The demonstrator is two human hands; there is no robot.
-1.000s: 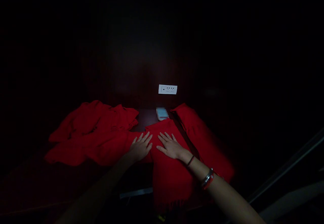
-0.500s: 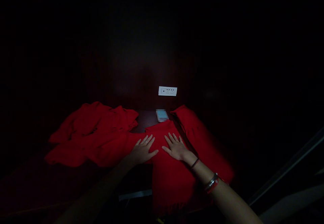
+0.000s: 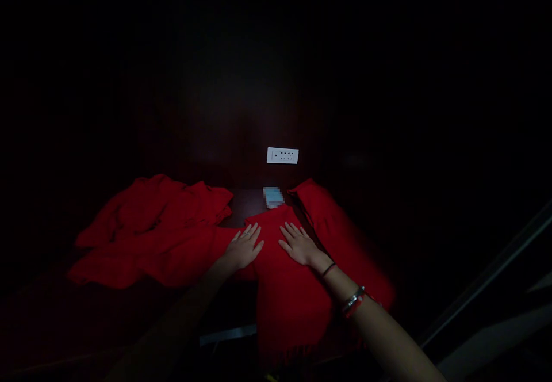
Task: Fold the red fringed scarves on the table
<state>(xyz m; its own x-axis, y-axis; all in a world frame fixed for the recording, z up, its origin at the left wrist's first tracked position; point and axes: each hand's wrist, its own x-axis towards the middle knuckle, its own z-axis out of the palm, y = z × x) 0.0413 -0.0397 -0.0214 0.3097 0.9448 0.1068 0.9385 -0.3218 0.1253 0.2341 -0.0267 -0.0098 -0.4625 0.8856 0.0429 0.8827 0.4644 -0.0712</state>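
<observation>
A red fringed scarf (image 3: 284, 295) lies over the dark tabletop, its fringed end hanging at the front edge. My left hand (image 3: 244, 248) rests flat on its left part, fingers stretched out, a ring on one finger. Lying flat on the same cloth a little to the right is my right hand (image 3: 298, 245), its fingers spread. Neither hand grips anything. From under my left hand the red cloth runs left into a crumpled red heap (image 3: 159, 209). A second red cloth (image 3: 332, 221), folded lengthwise, lies right of my right hand.
Behind the scarf is a small light-blue item (image 3: 273, 197), blurred out, on the dark tabletop (image 3: 246, 205). A white socket panel (image 3: 282, 155) sits on the dark wall. A pale diagonal bar (image 3: 487, 272) crosses the lower right. Most of the surroundings are too dark to make out.
My hands have slid slightly on the scarf, away from me, with the fingers drawn a little closer together. The whole view has shifted slightly.
</observation>
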